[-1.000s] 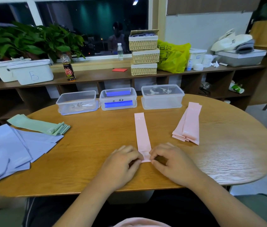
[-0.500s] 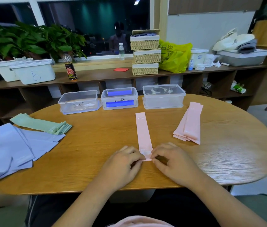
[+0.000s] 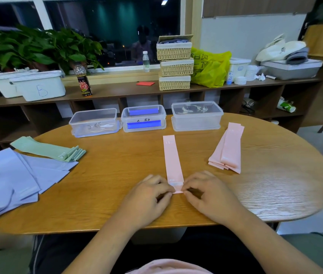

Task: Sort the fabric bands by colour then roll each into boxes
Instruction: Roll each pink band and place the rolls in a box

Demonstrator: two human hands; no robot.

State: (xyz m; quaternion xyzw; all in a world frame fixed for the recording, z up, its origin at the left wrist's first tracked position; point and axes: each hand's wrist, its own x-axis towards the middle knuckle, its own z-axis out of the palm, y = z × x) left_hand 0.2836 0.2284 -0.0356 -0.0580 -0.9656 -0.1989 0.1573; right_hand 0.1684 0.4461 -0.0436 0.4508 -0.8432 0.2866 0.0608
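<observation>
Head cam: left hand [image 3: 148,196] and right hand [image 3: 210,196] both pinch the pink band [image 3: 172,161] at its near end; I'd keep that first fold tight and square, then roll away evenly.

Both hands at the near end of the pink band [image 3: 172,159]: left hand [image 3: 150,196] and right hand [image 3: 209,192] pinch it flat on the tabletop [image 3: 117,175]. Pink pile [image 3: 227,149] to the right, three clear boxes [image 3: 143,118] behind.
</observation>
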